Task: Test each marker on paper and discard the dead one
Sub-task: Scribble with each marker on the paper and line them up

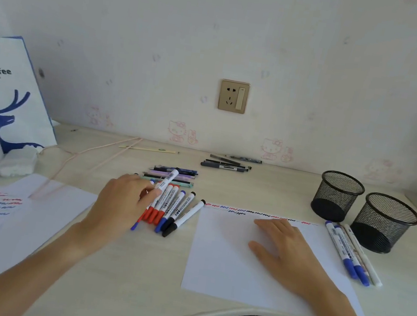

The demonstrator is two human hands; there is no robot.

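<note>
Whiteboard marker (pixel 168 181), just left of frame centre, is pinched in the left hand (pixel 124 200) grip, lifted from the marker row (pixel 173 211) (presumably next to test). Right hand (pixel 285 249), fingers spread, pins the paper sheet (pixel 226 264) flat on the bench (pixel 129 268).

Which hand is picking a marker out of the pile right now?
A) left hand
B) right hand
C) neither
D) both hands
A: the left hand pinches a white marker raised over the marker pile, while the right hand lies flat on the paper sheet.
</note>
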